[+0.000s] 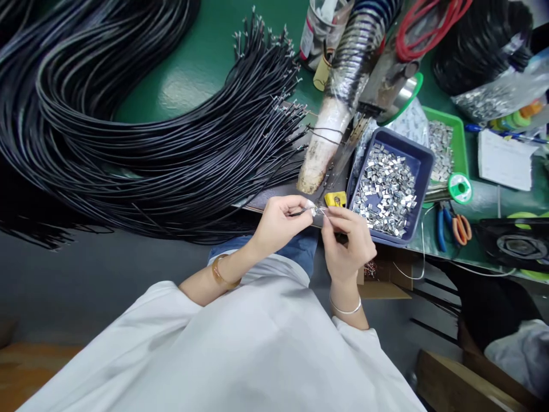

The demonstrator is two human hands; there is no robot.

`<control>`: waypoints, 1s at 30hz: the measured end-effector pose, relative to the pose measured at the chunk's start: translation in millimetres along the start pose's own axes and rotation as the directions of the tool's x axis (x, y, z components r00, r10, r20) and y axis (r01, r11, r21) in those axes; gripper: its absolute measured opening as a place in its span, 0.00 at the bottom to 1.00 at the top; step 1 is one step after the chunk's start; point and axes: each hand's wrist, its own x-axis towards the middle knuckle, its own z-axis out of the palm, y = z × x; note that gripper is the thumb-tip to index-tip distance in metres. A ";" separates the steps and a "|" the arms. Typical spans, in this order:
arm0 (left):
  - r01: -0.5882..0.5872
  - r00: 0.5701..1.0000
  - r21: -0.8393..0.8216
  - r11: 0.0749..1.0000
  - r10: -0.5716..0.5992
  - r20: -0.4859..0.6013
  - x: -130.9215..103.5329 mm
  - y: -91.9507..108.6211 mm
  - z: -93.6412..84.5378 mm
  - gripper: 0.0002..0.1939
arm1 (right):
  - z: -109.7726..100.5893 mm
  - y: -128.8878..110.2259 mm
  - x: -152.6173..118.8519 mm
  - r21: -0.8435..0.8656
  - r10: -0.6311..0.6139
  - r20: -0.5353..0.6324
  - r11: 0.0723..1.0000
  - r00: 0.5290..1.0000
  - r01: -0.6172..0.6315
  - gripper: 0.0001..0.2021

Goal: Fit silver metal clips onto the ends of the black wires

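My left hand [278,228] is closed in a pinch on the end of a black cable [295,214], near the table's front edge. A small shiny metal piece [314,211] shows at the cable's tip, partly hidden by my fingers. Close to it on the right, my right hand [349,241] pinches a thin silvery wire [322,212] that reaches the same spot. A yellow block [335,199] sits just beyond my fingertips. Above them the whitish end of a duct hose [318,154] points down, with a soldering-iron-like metal rod [341,163] beside it.
A large bundle of black cables [171,143] covers the left of the green table [184,86]. To the right stand a blue bin [422,157] of metal clips, a green tray [458,140], a solder spool [460,189] and pliers [441,226]. A person's dark-clothed leg [493,297] is at right.
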 end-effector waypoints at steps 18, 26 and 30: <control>0.036 0.997 0.036 0.999 -0.033 -0.070 2.8 7.6 0.3 0.04 | 7.5 -0.8 -0.9 0.079 0.063 0.027 0.995 0.998 -0.065 0.07; -0.034 0.997 0.132 0.991 0.042 -0.057 -0.3 0.9 1.2 0.05 | 7.4 0.5 1.8 0.082 0.064 0.013 0.995 0.998 -0.065 0.10; -0.041 0.998 0.137 0.990 0.047 -0.044 -0.1 0.8 -0.2 0.06 | 8.0 -0.3 0.6 0.121 0.039 0.001 0.992 0.999 -0.039 0.10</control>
